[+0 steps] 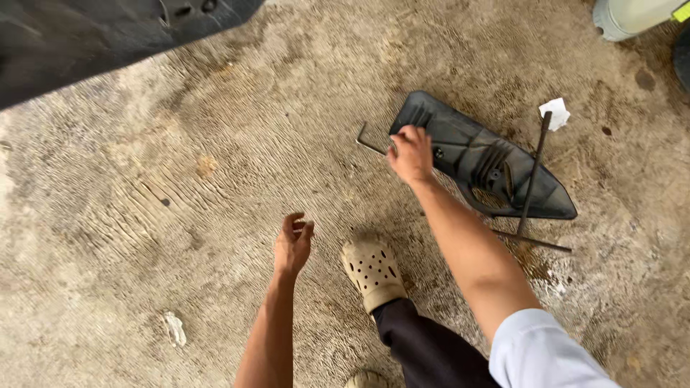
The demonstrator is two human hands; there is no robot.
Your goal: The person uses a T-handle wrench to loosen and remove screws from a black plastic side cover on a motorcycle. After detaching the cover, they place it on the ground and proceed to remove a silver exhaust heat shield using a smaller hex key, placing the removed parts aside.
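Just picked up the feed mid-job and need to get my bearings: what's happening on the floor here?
A person is bending over a concrete floor. Their right hand reaches down to the end of a black plastic panel, right at a bent hex key; whether it grips either one is unclear. The left hand hangs open and empty. A long L-shaped metal rod lies across the panel, and a foot in a tan clog stands nearby.

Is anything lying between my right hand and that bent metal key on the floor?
Nothing visible does. The right hand is already at the hex key, fingers reaching its near end beside the black plastic cover.
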